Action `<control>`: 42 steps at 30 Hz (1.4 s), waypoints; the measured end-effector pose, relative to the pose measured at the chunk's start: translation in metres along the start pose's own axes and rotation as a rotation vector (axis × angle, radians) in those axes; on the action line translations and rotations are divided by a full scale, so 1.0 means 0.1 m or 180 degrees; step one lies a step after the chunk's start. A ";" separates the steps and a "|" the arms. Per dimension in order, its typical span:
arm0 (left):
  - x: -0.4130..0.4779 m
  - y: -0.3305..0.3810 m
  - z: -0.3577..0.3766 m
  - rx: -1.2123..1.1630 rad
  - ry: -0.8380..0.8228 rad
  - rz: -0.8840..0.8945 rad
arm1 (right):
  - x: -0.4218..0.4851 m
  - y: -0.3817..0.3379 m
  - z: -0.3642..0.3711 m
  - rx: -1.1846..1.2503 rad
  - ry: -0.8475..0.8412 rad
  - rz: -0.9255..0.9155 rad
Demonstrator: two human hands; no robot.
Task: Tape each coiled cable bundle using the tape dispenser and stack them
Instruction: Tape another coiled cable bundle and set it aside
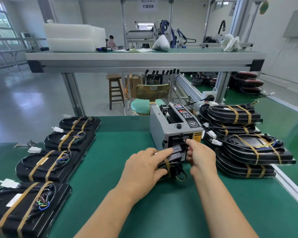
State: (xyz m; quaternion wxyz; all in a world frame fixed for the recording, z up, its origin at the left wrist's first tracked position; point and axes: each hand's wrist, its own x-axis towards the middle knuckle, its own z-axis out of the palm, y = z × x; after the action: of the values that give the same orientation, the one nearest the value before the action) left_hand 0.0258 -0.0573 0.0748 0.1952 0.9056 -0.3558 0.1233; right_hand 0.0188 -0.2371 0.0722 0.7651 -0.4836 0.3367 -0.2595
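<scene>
Cable bundle (172, 161): a black coil with one tan tape band already round it, lying on the green mat (127, 200) just near of the tape dispenser's outlet, between the two hands.
Left hand (143, 166): on the bundle's left end, its index finger stretched straight along the top toward the dispenser and its thumb pressed against the near side, so the bundle is clasped between them.
Right hand (202, 156): just right of the bundle, with the index finger reaching into the outlet and the other fingers curled. Whether it has a strip of tape pinched cannot be told (the outlet is dark and partly covered).
Tape dispenser (175, 127): a grey box standing upright, far of the hands, its outlet facing near.
Taped bundles (47, 164): four in a row down the left side, each with two tan bands.
Stack (239, 134): banded bundles piled to the right of the dispenser.
</scene>
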 end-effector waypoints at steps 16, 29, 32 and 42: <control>-0.04 -0.18 -0.09 -0.0161 -0.0224 -0.0241 | -0.51 0.15 -0.01 -0.0185 -0.0780 -0.0403; -0.05 -0.17 -0.09 -0.0098 -0.0246 -0.0230 | -0.49 0.20 -0.03 -0.1169 -0.0545 -0.1078; -0.04 -0.16 -0.09 -0.0047 -0.0267 -0.0190 | -0.48 0.21 -0.04 -0.1178 -0.0543 -0.1091; -0.02 -0.14 -0.05 0.0146 -0.0157 -0.0054 | -0.49 0.15 -0.12 -0.1673 -0.0432 -0.1395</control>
State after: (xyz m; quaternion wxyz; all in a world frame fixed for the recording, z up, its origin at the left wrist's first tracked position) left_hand 0.0338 -0.0447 0.0750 0.1667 0.9156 -0.3499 0.1073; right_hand -0.0202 -0.2026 0.0682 0.5613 -0.7410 0.2286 -0.2892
